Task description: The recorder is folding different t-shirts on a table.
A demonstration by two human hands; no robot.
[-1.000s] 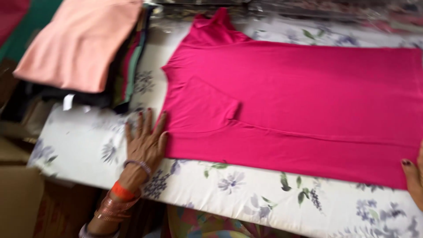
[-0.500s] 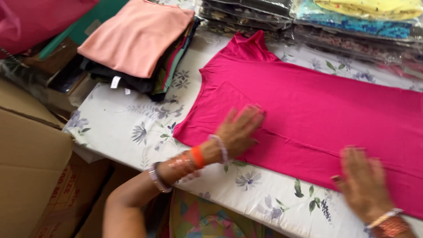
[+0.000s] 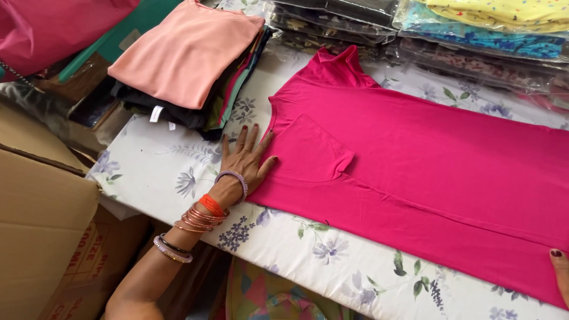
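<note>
A bright pink garment (image 3: 427, 172) lies flat along a table covered in a white floral cloth (image 3: 172, 172), its sleeve folded in over the body. My left hand (image 3: 246, 157) rests flat, fingers spread, at the garment's left edge by the folded sleeve; bangles circle that wrist. My right hand (image 3: 559, 272) shows only its fingertips at the right border, touching the garment's lower hem edge. Neither hand grips anything.
A stack of folded clothes with a peach top piece (image 3: 184, 53) sits at the table's far left. Plastic-wrapped garments (image 3: 474, 29) line the back edge. A cardboard box (image 3: 41, 231) stands left of the table, with pink fabric (image 3: 53, 24) in the top left corner.
Both hands swept across the garment half a second ago; now the left hand is back at the left edge and the right hand back at the lower right edge. The camera view shifted slightly.
</note>
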